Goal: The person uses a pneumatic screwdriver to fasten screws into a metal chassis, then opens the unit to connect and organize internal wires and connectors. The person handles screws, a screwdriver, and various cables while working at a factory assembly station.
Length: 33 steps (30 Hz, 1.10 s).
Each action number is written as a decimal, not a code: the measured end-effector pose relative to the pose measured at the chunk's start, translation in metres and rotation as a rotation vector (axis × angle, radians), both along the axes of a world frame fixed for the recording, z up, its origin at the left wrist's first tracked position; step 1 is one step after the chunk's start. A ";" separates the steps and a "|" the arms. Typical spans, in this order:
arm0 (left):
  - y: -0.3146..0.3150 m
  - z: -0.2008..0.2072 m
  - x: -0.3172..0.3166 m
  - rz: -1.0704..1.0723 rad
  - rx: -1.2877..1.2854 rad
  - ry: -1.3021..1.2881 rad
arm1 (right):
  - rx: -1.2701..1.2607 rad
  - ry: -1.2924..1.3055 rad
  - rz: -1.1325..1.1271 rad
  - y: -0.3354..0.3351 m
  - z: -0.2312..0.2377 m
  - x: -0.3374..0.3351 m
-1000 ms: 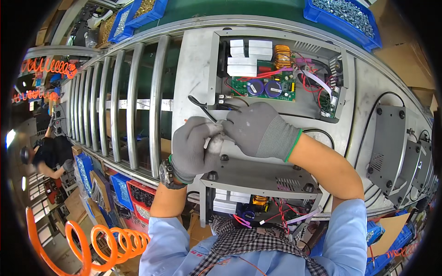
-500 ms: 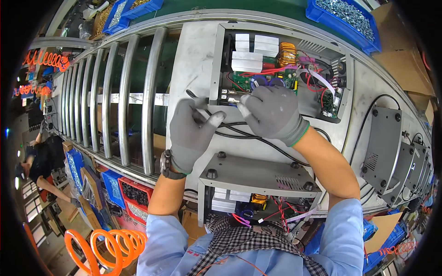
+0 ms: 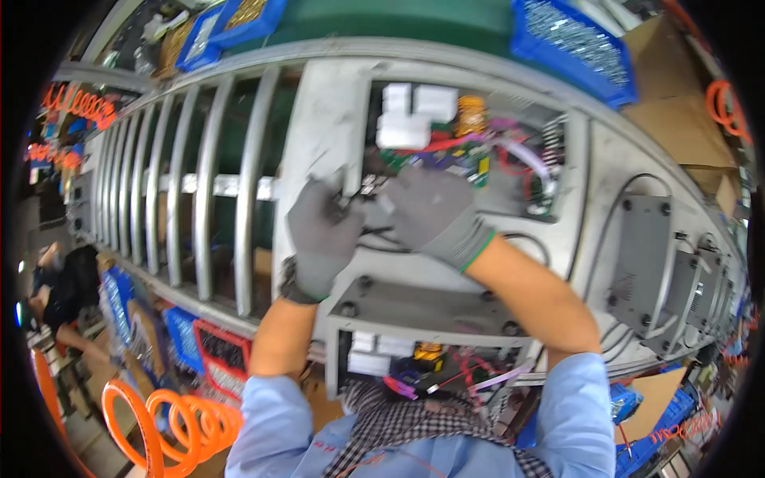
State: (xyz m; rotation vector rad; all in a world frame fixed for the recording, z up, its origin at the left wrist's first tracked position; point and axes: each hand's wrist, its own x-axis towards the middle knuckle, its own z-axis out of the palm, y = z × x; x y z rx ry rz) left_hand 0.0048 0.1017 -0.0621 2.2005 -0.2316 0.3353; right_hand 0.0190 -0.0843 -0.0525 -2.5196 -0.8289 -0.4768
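My gloved left hand [image 3: 323, 235] is closed, its fingers curled beside the near left corner of an open metal chassis [image 3: 358, 119]. Something small and dark shows at its fingertips, too blurred to name. My gloved right hand [image 3: 434, 211] has bent fingers pressed together over the chassis's near left edge, close to the left fingertips; what they grip is hidden. Inside the chassis are white heatsinks [image 3: 404, 131], a copper coil [image 3: 472, 115] and coloured wires [image 3: 454, 143]. Black cable [image 3: 378, 239] runs beneath the right hand.
A second grey chassis [image 3: 422, 309] lies on its side close to my body. Metal rollers [image 3: 253, 191] stretch away left. More grey units [image 3: 645, 259] stand at right. Blue bins of screws [image 3: 574, 44] line the far side; an orange coiled hose [image 3: 171, 426] hangs lower left.
My hands have come closer together, the right moving left from over the circuit board toward the chassis edge. The dark loop sticking out above my left hand no longer shows clearly. The whole view has shifted.
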 end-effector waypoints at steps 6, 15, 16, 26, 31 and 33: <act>0.006 -0.002 -0.016 0.028 -0.102 0.051 | -0.169 -0.085 -0.242 -0.050 0.020 -0.006; 0.006 0.002 -0.017 -0.051 -0.081 -0.061 | -0.586 0.110 -0.174 -0.054 0.063 0.006; 0.005 0.001 -0.017 -0.051 -0.091 -0.050 | -0.447 0.203 -0.227 -0.049 0.064 -0.001; 0.002 -0.001 -0.016 -0.052 -0.154 -0.020 | 0.668 0.824 -0.601 -0.021 0.042 -0.029; 0.003 -0.003 -0.015 -0.052 -0.176 -0.003 | -0.099 -0.038 0.085 -0.029 0.008 -0.027; 0.005 -0.003 -0.015 -0.055 -0.164 -0.027 | -0.229 -0.028 0.103 -0.028 0.018 -0.020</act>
